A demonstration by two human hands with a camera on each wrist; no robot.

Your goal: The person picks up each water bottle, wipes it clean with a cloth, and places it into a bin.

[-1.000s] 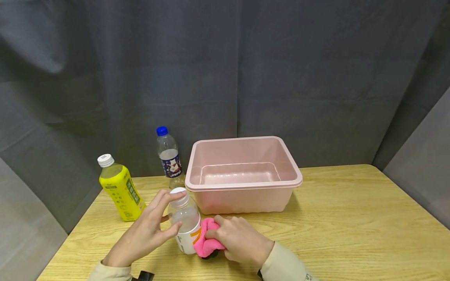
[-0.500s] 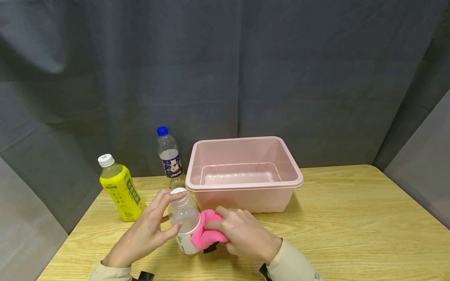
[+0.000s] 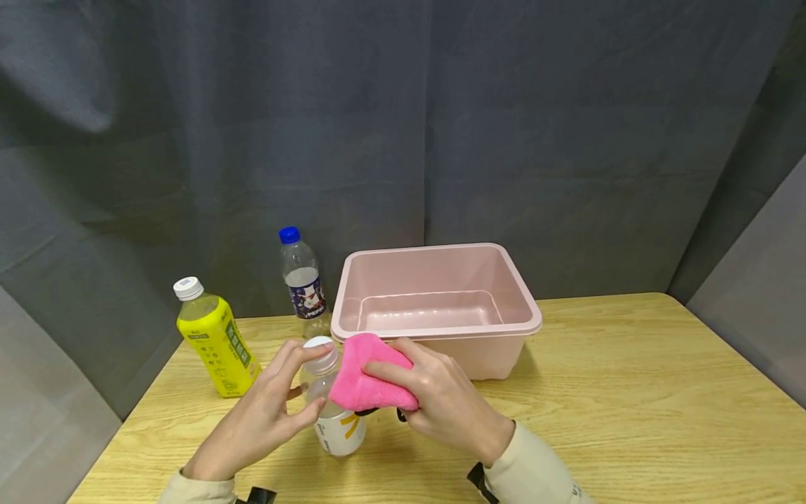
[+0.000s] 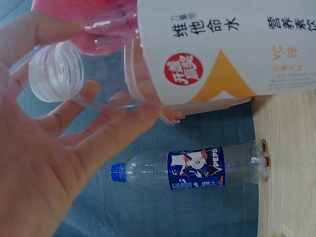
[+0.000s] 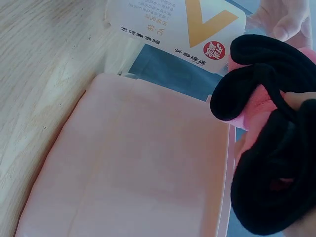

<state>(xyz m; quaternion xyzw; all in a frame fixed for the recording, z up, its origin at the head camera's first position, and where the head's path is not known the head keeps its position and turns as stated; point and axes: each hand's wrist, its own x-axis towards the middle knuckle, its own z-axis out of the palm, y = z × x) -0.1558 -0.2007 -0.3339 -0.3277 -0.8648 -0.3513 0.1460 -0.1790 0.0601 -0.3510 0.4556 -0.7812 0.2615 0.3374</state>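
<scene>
Cloth (image 3: 355, 387) is pinched in the right hand (image 3: 443, 392) beside the near bottle (image 3: 340, 434); I can't tell whether they touch. That bottle stands upright on the table (image 3: 630, 399), the left hand (image 3: 267, 413) gripping its top. I could tip it by pushing hard if that grip slips.

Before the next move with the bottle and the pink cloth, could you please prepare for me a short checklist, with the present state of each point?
1. White-labelled bottle standing upright on the table: ok.
2. Left hand steadying it: ok, fingers round its upper part.
3. Right hand holding the pink cloth: ok.
4. Cloth touching the bottle: cannot tell, they overlap in the views.
5. Yellow bottle upright and apart from the hands: ok.
6. Pepsi bottle apart from the pink bin: cannot tell, the bin's corner overlaps it.
</scene>
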